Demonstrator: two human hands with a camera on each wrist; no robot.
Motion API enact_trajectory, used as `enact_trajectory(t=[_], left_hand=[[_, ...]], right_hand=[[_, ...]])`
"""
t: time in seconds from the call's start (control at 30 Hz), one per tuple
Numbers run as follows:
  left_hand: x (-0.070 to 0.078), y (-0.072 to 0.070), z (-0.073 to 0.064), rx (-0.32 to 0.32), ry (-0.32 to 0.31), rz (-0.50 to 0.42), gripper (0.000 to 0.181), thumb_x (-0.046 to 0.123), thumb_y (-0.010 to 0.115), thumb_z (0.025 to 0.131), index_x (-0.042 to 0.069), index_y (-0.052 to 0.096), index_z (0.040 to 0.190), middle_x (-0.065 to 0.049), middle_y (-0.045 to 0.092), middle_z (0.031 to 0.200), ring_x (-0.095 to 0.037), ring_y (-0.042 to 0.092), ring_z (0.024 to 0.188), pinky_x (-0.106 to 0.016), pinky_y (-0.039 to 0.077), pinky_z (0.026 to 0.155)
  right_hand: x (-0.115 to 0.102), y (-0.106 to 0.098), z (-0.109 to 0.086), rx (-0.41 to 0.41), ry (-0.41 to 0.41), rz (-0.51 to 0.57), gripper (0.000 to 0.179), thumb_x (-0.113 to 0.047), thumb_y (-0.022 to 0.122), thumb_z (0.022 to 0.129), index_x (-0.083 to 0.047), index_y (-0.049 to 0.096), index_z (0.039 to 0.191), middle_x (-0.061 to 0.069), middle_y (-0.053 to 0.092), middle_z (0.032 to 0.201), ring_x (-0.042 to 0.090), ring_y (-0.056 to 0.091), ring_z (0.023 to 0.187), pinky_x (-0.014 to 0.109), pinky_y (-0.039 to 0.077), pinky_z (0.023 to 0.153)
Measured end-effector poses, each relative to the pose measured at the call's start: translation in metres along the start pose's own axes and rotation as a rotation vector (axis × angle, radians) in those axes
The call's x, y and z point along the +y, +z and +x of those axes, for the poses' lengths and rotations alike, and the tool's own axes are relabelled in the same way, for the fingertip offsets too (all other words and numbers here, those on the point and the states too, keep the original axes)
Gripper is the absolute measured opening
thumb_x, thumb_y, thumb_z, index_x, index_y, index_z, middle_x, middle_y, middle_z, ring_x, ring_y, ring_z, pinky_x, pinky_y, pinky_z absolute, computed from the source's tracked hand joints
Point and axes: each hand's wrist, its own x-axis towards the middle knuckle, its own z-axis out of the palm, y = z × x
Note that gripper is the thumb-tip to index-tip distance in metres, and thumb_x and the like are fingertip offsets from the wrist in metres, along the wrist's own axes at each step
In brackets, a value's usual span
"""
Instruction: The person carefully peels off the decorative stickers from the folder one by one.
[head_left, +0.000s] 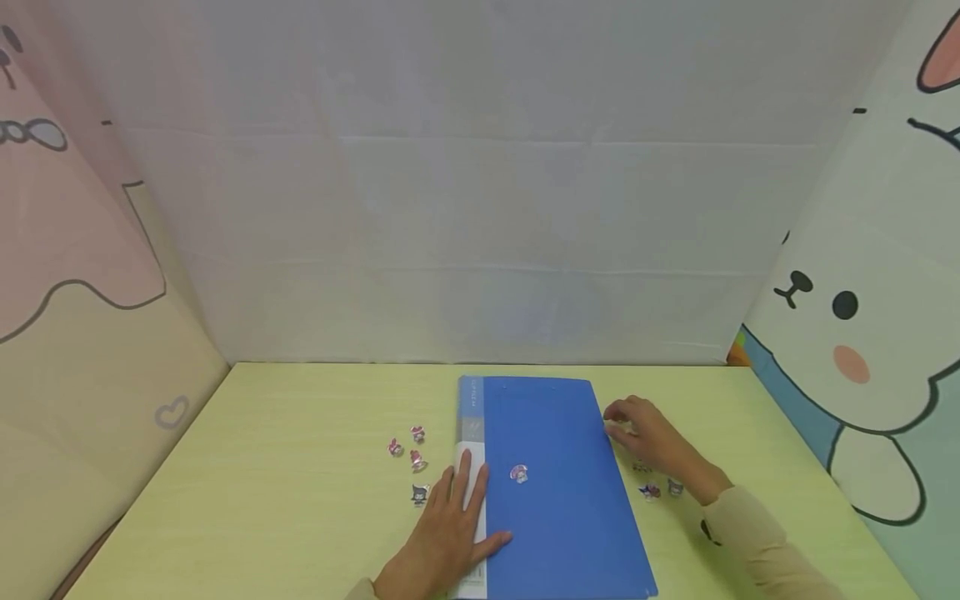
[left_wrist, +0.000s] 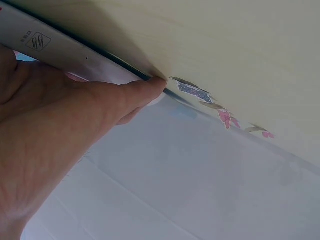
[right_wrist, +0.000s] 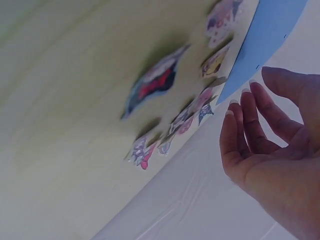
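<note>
A blue folder (head_left: 558, 517) with a pale spine strip lies closed on the table. One small cartoon sticker (head_left: 519, 473) is on its cover. My left hand (head_left: 446, 529) rests spread over the spine side, its thumb reaching onto the blue cover; in the left wrist view the fingers (left_wrist: 135, 95) lie along the spine edge. By the folder's right edge is my right hand (head_left: 652, 437), fingers loosely bent. The right wrist view shows nothing between thumb and fingers (right_wrist: 250, 120); whether they touch the edge I cannot tell.
Left of the folder lie several small cartoon stickers (head_left: 417, 460). More stickers (head_left: 651, 492) lie on the right, partly under my right forearm. The pale yellow table (head_left: 300, 517) ends at a white cloth (head_left: 480, 208) behind, with printed cloths on both sides.
</note>
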Motion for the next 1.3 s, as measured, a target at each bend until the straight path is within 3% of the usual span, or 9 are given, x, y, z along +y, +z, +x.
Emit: enact_trajectory(t=[0.2, 0.5, 0.73, 1.07, 1.3], left_hand=[[-0.001, 0.002, -0.001, 0.038, 0.023, 0.018, 0.089, 0.069, 0.049, 0.098, 0.001, 0.039, 0.155, -0.027, 0.033, 0.160, -0.044, 0.047, 0.135, -0.051, 0.042, 0.110], [-0.001, 0.001, -0.001, 0.032, 0.022, 0.028, 0.089, 0.070, 0.047, 0.098, 0.002, 0.040, 0.155, -0.026, 0.033, 0.160, -0.043, 0.047, 0.135, -0.051, 0.042, 0.111], [-0.001, 0.004, -0.001, 0.043, 0.027, 0.037, 0.089, 0.070, 0.048, 0.098, 0.001, 0.041, 0.154, -0.027, 0.035, 0.159, -0.043, 0.048, 0.134, -0.051, 0.044, 0.110], [-0.006, 0.021, 0.001, 0.097, 0.031, 0.067, 0.091, 0.075, 0.033, 0.099, 0.004, 0.038, 0.156, -0.025, 0.033, 0.161, -0.042, 0.047, 0.135, -0.049, 0.043, 0.111], [-0.005, 0.017, 0.001, 0.060, 0.011, 0.053, 0.092, 0.076, 0.035, 0.098, 0.005, 0.040, 0.156, -0.025, 0.033, 0.161, -0.042, 0.046, 0.137, -0.049, 0.042, 0.112]], right_hand=[[-0.005, 0.003, 0.002, 0.021, -0.060, -0.011, 0.013, 0.000, 0.073, 0.092, 0.003, 0.069, 0.105, 0.006, 0.064, 0.095, 0.030, 0.066, 0.092, 0.046, 0.056, 0.080], [-0.015, 0.012, 0.004, 0.043, -0.152, -0.012, 0.012, 0.001, 0.075, 0.090, 0.000, 0.068, 0.100, 0.005, 0.064, 0.092, 0.029, 0.064, 0.089, 0.044, 0.054, 0.080], [-0.028, 0.019, 0.004, 0.027, -0.172, -0.020, 0.014, 0.001, 0.076, 0.089, 0.000, 0.069, 0.102, 0.006, 0.065, 0.096, 0.028, 0.065, 0.093, 0.042, 0.055, 0.082], [-0.045, 0.025, 0.006, -0.010, -0.185, -0.020, 0.015, -0.002, 0.076, 0.091, -0.001, 0.069, 0.104, 0.006, 0.065, 0.101, 0.025, 0.066, 0.096, 0.042, 0.056, 0.084], [-0.056, 0.030, 0.009, -0.073, -0.144, -0.003, 0.015, -0.007, 0.075, 0.093, -0.002, 0.069, 0.106, 0.006, 0.064, 0.102, 0.025, 0.064, 0.099, 0.042, 0.056, 0.086]])
